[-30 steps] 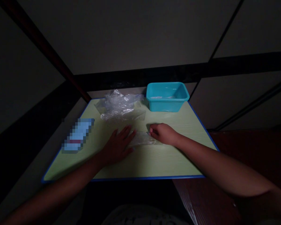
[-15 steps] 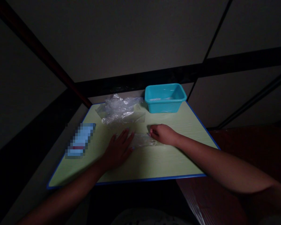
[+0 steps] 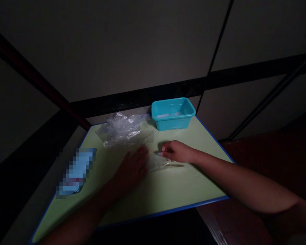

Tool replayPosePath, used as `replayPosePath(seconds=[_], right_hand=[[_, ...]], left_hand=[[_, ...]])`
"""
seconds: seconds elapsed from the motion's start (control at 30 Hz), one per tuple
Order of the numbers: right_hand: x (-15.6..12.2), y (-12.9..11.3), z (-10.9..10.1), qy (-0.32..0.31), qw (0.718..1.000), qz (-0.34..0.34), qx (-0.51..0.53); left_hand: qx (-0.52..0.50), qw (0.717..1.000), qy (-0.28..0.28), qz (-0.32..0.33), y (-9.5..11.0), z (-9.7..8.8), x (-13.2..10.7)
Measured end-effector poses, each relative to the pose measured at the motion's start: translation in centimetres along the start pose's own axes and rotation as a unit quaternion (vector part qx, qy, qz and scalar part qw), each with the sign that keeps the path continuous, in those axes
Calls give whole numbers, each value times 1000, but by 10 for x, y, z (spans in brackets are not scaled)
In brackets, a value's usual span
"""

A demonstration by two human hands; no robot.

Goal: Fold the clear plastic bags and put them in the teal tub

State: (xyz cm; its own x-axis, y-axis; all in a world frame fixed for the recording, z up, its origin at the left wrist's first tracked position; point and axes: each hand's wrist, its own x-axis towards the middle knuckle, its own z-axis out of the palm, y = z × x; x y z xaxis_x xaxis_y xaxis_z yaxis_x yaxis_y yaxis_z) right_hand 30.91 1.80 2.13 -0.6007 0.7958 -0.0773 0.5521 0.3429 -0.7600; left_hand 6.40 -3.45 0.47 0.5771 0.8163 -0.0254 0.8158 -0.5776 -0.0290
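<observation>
A small clear plastic bag (image 3: 156,163) lies on the pale green table, its left part covered by my left hand (image 3: 132,166). That hand rests flat on it, palm down, fingers stretched out. At the bag's upper right, my right hand (image 3: 177,151) is closed in a pinch, a small whitish edge showing at its fingertips. The pinched edge looks like part of the bag, though the dim light blurs it. Behind both hands sits a crumpled pile of clear plastic bags (image 3: 124,127).
A turquoise plastic basket (image 3: 172,124) with some whitish pieces inside stands at the table's back right. On the left edge lies a phone-like flat object (image 3: 78,170), blurred out by pixels. The table (image 3: 168,190) has a blue rim and meets a wall panel (image 3: 132,51) behind.
The view has shifted, so the table and its contents appear lower and further left. My left hand stays on the bag. My right hand keeps its pinch, with the bag's right end slightly lifted.
</observation>
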Motion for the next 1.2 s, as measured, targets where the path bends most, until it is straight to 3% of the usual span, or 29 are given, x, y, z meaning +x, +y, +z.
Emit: replayPosePath(seconds=[0.2, 0.47, 0.63, 0.8, 0.87, 1.0, 1.2], right_hand=[[1, 9, -14, 2, 996, 11, 90], [3, 20, -20, 13, 996, 37, 85], [1, 25, -33, 43, 998, 39, -20], [-11, 5, -48, 150, 972, 76, -165], [-17, -6, -46, 113, 983, 48, -134], [-21, -16, -34, -34, 997, -12, -69], [-16, -5, -34, -117, 991, 7, -62]], left_hand=[[-15, 999, 29, 26, -6, 24, -2], [-14, 998, 67, 5, 0, 25, -2], [-12, 998, 56, -14, 4, 22, -1], [-21, 998, 56, -28, 6, 20, 0], [-26, 997, 58, -34, 7, 20, 0], [-33, 997, 59, -38, 7, 19, 0], [-33, 998, 37, -47, 8, 17, 1]])
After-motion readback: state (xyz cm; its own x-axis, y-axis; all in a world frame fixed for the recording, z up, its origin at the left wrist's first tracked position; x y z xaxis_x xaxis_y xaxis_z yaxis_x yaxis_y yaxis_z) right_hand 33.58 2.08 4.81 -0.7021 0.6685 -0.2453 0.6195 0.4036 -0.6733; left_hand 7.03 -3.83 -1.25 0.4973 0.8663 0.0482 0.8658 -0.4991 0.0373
